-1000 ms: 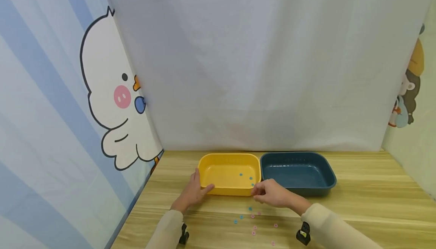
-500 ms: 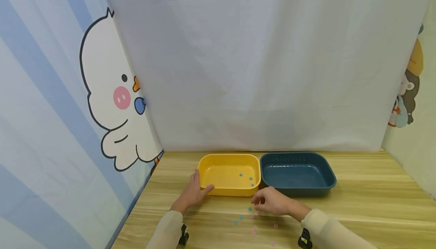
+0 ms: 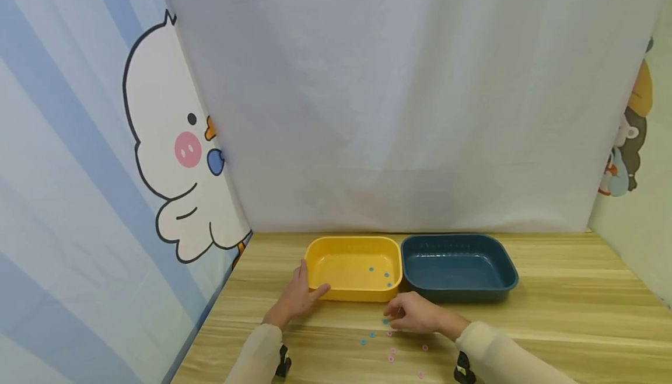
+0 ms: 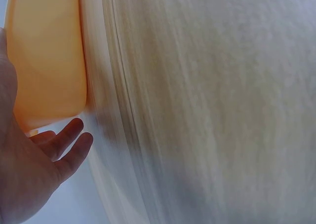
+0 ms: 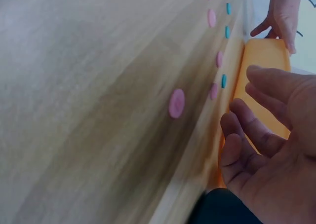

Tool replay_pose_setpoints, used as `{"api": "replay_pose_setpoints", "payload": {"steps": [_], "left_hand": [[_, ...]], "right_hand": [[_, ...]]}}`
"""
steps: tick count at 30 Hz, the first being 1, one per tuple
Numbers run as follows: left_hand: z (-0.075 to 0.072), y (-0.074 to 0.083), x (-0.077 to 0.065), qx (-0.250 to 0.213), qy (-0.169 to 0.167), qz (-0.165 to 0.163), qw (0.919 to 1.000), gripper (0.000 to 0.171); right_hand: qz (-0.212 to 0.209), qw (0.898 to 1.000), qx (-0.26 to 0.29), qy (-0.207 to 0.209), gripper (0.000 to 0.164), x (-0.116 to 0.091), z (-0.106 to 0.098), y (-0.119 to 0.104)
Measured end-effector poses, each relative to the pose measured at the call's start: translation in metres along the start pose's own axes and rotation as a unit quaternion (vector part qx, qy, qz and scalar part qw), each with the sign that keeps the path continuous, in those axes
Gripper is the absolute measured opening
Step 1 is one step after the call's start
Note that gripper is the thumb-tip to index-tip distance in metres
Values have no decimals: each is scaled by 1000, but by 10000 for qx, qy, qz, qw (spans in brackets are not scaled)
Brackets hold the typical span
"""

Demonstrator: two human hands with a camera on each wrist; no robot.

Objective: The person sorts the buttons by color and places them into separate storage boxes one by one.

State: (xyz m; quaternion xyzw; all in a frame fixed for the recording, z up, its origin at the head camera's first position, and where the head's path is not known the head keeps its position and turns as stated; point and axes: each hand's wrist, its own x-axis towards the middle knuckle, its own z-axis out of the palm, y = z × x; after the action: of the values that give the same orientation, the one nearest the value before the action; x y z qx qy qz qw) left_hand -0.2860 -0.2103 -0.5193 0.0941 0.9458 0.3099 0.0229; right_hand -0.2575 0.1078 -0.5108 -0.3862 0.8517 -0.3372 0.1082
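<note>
My left hand (image 3: 297,296) rests at the left front corner of a yellow plastic basin (image 3: 336,272), its thumb over the front rim and its other fingers extended along the side. Several small blue discs (image 3: 371,269) lie inside the basin. In front of it, my right hand (image 3: 418,314) is low over the table, fingers loosely bent and nothing between them. A blue disc (image 3: 385,321) lies right at its fingertips. The right wrist view shows a gap between thumb and fingers, with a teal-blue button-like disc (image 5: 224,81) on the wood just beyond.
A dark blue basin (image 3: 455,270) stands against the yellow one on the right. Several pink discs (image 3: 391,359) and two more blue discs (image 3: 363,342) are scattered on the wooden table (image 3: 567,325). A pale curtain (image 3: 399,110) hangs behind.
My right hand has moved from the yellow basin's front right corner toward the front, down to the blue disc on the table. The left hand has stayed in place.
</note>
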Motion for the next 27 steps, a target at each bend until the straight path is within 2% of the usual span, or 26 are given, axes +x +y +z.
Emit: {"api": "replay_pose_setpoints", "payload": {"steps": [8,27], "left_hand": [[2,-2,1,-50,-20,26,10000,98],[1,-4,2,-43,-7,22,10000,99]], "right_hand": [[77,9998,-171,-85,19,8,6,5],[535,9985,134,46,13,14,12,6]]}}
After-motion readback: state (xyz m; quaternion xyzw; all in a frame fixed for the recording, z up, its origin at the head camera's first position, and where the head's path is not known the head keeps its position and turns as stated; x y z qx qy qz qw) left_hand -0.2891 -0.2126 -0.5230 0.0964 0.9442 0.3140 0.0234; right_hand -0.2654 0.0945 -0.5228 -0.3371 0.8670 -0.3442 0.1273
